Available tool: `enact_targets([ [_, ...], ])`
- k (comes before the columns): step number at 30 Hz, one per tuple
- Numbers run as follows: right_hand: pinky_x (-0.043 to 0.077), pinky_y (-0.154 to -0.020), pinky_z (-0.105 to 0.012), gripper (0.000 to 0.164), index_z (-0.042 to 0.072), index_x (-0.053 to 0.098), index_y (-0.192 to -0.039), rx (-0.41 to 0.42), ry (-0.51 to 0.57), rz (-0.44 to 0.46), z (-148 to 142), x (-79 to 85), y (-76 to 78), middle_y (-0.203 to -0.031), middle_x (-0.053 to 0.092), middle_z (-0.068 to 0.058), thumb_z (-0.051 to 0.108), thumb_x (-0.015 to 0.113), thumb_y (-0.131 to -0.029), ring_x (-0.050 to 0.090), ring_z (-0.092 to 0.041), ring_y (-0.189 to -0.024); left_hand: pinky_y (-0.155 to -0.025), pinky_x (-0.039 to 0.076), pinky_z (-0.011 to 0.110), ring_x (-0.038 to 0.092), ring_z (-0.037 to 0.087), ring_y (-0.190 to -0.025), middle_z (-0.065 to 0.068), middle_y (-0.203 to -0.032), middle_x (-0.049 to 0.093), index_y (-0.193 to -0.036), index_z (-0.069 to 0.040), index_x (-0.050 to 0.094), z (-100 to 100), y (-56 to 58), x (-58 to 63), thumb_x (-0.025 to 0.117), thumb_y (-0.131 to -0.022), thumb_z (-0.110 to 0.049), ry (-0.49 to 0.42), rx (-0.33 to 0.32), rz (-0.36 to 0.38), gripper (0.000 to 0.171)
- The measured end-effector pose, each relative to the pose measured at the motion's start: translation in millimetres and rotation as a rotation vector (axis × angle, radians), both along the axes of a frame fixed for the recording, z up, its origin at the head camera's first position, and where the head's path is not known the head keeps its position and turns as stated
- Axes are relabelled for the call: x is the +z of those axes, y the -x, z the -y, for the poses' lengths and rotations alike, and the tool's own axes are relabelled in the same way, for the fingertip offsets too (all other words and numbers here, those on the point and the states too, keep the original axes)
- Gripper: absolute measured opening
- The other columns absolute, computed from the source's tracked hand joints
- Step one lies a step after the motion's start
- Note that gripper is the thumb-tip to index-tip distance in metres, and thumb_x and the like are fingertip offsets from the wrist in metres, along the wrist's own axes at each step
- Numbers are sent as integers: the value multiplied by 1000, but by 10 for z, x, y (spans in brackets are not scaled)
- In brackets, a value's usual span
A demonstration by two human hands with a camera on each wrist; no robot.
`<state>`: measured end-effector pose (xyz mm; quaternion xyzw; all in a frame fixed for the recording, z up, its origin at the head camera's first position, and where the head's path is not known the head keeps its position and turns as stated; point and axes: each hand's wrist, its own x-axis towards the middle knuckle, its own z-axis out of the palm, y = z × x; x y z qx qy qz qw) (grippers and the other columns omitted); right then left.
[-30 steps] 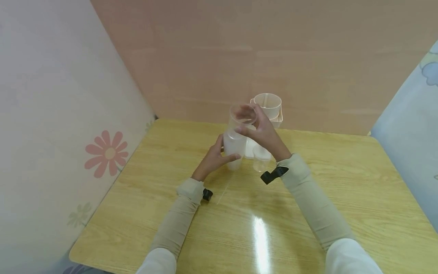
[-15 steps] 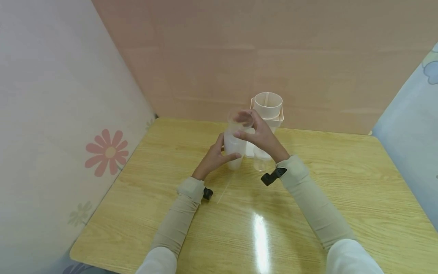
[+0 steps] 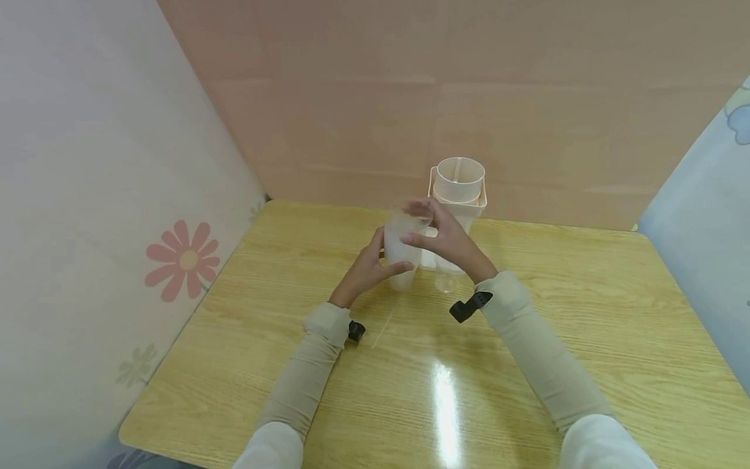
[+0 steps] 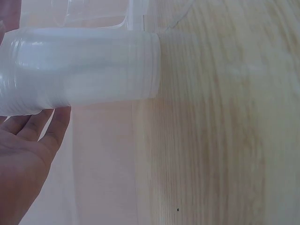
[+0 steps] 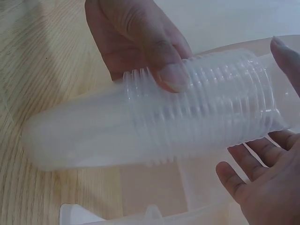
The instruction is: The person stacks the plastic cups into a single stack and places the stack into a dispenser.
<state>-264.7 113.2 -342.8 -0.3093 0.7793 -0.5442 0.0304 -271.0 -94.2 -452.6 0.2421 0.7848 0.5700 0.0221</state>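
A stack of clear plastic cups [image 3: 401, 260] stands upright above the table, its several rims bunched together in the right wrist view. My left hand [image 3: 369, 268] grips this stack around its side, thumb in front. At the top end, the thumb and fingers of my right hand [image 3: 448, 241] curl round the uppermost plastic cup [image 5: 283, 89], which sits in the stack's mouth. The left thumb [image 5: 173, 77] presses across the rims in the right wrist view. Part of the upper cup is hidden behind my right hand.
Just behind the hands, a cream-coloured holder with a round open top [image 3: 459, 181] stands near the back wall. Below its front, a clear rounded piece [image 3: 446, 281] rests on the wooden table [image 3: 527, 365]. Walls border the table at the back and both sides.
My right hand has moved down with the upper cup, which now sits lower in the stack. My left hand stays almost still around the stack.
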Motion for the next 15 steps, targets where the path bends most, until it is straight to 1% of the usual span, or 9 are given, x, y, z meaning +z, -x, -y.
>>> enact_targets([
  [4,34,-110,-52,60,-2,41,-143,1,-15,5,-1,-4,-6,-145,48,-22,3,72,-91,43,-34,-135,-98,49,47,54,22,-124,2,-147,46,-157,-22,20,2,-1,4,75,-91,-37,5,3,-1,88],
  [8,34,-110,-51,60,-2,42,-143,-3,-20,7,-3,-13,-4,-145,49,-21,3,72,-91,43,-33,-136,-97,50,48,54,24,-125,3,-148,45,-157,-22,20,-2,-3,15,75,-91,-33,0,1,6,87],
  [15,35,-111,-50,63,-4,38,-144,15,-20,37,-30,-66,5,-148,45,-21,2,72,-91,40,-33,-139,-95,51,48,53,27,-127,4,-149,45,-158,-22,19,4,-3,11,75,-91,-34,0,3,21,88],
])
